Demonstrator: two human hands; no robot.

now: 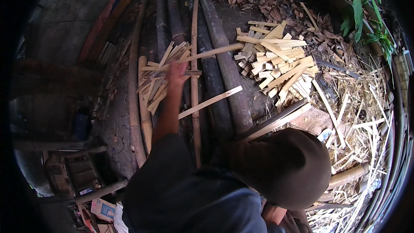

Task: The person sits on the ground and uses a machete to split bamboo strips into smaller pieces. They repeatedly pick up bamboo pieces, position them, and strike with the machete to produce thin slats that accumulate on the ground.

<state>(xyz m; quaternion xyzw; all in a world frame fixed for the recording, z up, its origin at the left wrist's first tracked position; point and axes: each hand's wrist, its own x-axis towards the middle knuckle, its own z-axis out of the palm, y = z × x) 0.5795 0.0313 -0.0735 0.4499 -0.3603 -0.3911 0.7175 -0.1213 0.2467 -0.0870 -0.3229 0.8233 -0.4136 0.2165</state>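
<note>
1. Bamboo strip (215, 51), pale, 1 item: raised over the left heap (158, 101) of sticks, reaching across the dark poles (217, 30), with its far end near the right pile (280, 60).

2. Grip: the fingers of our left hand (176, 71) look closed around this strip, part way along, though blur softens their outline. Our right hand is out of sight, so we cannot give its hold.

3. Handling, in our judgement: a firm hold close to the strip's middle would balance its length, with fingertips kept off the split edges (such edges may well splinter). A light touch suits the left heap, as its crossed sticks could slide. We would also keep the long end from knocking the right pile.

4. Appearance of the held strip: long, narrow, nearly straight, straw-coloured. Its surface is too blurred for us to grade.

5. Loose strip (211, 102), 1 item: pale, sharper to the eye, lying aslant over the slim pole (195, 77), with a small dark mark near its upper end.

6. Companion lots: left heap, thin sticks at crossing angles; right pile, broader cream-yellow pieces, loosely stacked, many cut ends showing; pale shavings (366, 99), scattered beyond.
</note>
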